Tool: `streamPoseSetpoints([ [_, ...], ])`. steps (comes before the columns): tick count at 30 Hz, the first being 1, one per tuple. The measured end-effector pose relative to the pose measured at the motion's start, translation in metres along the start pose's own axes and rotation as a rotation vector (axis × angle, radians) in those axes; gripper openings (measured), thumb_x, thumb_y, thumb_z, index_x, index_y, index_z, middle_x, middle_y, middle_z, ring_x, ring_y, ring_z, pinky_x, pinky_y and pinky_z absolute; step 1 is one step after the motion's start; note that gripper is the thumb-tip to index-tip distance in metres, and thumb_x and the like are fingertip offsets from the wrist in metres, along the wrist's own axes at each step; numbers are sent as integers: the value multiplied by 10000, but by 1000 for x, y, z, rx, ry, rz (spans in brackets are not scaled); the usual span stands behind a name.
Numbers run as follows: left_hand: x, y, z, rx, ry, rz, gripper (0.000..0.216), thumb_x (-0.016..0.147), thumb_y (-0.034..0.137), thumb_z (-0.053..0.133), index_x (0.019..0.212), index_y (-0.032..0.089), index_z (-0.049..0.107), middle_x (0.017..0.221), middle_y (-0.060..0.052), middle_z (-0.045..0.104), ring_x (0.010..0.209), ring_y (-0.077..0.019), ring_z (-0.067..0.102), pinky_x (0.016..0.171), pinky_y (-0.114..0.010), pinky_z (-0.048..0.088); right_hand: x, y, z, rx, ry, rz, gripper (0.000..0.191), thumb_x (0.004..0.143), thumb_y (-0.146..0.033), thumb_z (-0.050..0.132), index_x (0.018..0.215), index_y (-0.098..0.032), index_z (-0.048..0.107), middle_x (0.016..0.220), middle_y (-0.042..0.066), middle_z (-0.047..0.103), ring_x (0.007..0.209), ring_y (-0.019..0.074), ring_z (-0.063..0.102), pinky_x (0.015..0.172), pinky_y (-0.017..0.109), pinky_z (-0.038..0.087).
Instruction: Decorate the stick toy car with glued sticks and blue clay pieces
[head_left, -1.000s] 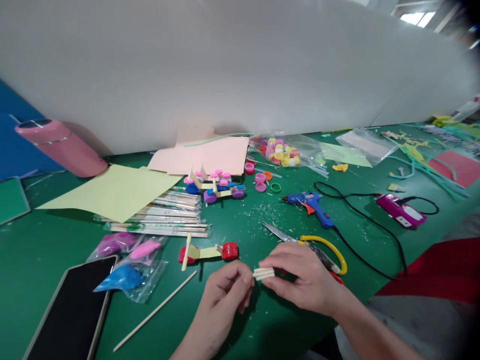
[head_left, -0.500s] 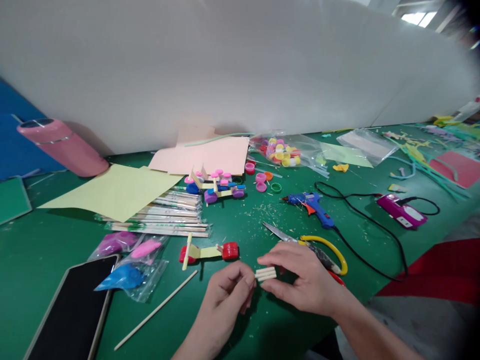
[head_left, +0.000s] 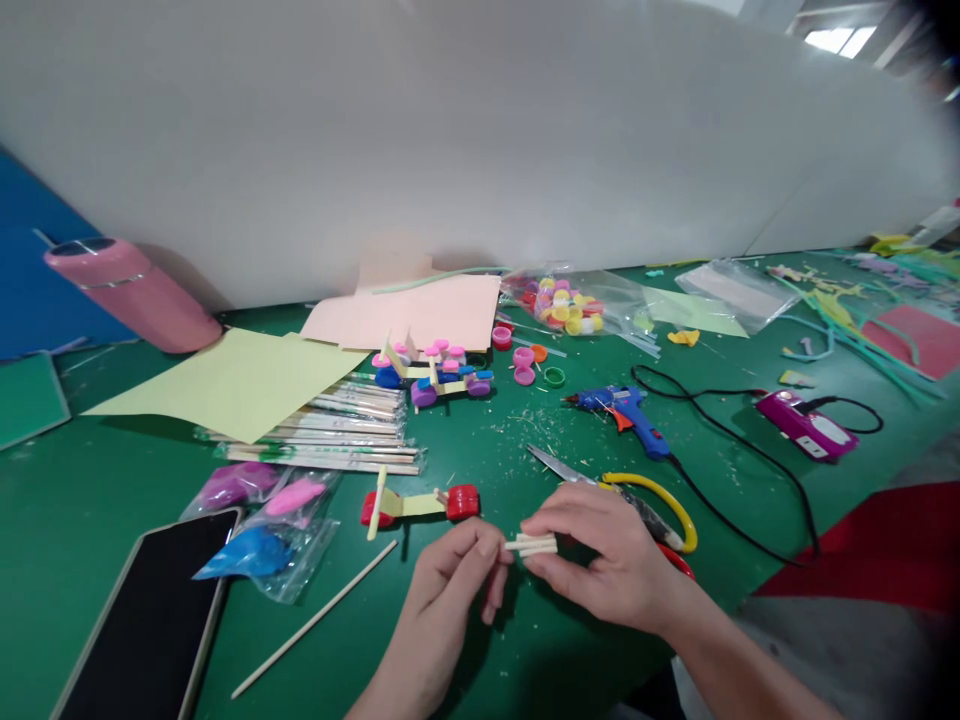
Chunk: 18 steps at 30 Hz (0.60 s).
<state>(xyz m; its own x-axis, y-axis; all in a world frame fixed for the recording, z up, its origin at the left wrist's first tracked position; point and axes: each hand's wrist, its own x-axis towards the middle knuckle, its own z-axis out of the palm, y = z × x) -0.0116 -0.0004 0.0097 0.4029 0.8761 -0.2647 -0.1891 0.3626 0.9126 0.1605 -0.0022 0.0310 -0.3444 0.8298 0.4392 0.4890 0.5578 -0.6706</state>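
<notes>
Worktop's point(head_left: 495, 440) near edge cuts under the right forearm point(head_left: 739, 640), with bare green between the forearms. Scissors point(head_left: 570, 471) crowd the far side of the right hand point(head_left: 611, 555), and a red-wheeled car point(head_left: 420, 505) sits just past the left hand point(head_left: 454, 590). Short sticks point(head_left: 536, 545) are between the hands: right one's pinching the bundle, left one's fingertips grip one stick's left end.

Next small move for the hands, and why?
Probably use the left hand to nudge the jutting stick end level. The short, pale wooden sticks lie between thumb and forefinger of the right hand, and one end sticks out past the others, right at the left fingertips.
</notes>
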Motion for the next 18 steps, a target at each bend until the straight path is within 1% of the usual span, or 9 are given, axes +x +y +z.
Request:
streamPoseSetpoints([
  [4, 1, -2, -1, 7, 0, 16, 286, 853, 347, 422, 689, 156, 559, 494, 43, 446, 470, -81, 367, 482, -221, 282, 1, 0, 1, -18, 9, -3, 133, 767, -211, 592, 891, -177, 625, 730, 34, 644, 656, 138, 572, 595, 253, 434],
  [7, 1, 0, 0, 41, 4, 13, 277, 828, 366, 464, 655, 161, 533, 500, 46, 439, 477, -82, 362, 474, -217, 279, 1, 0, 2, -39, 0, 2, 127, 772, -227, 586, 885, -182, 626, 731, 35, 649, 657, 144, 572, 594, 262, 430],
  [11, -1, 3, 2, 122, 49, 21, 267, 779, 392, 532, 629, 171, 509, 485, 59, 425, 460, -78, 354, 451, -208, 253, 1, 0, 5, -79, -11, 1, 132, 776, -247, 583, 880, -179, 628, 738, 38, 651, 661, 148, 575, 604, 268, 429],
  [18, -1, 4, 3, 163, 78, 26, 266, 777, 384, 532, 616, 174, 504, 474, 65, 409, 450, -77, 342, 445, -209, 245, 0, 2, 8, -85, -9, 0, 140, 784, -262, 567, 878, -178, 626, 736, 39, 650, 666, 148, 574, 606, 265, 426],
])
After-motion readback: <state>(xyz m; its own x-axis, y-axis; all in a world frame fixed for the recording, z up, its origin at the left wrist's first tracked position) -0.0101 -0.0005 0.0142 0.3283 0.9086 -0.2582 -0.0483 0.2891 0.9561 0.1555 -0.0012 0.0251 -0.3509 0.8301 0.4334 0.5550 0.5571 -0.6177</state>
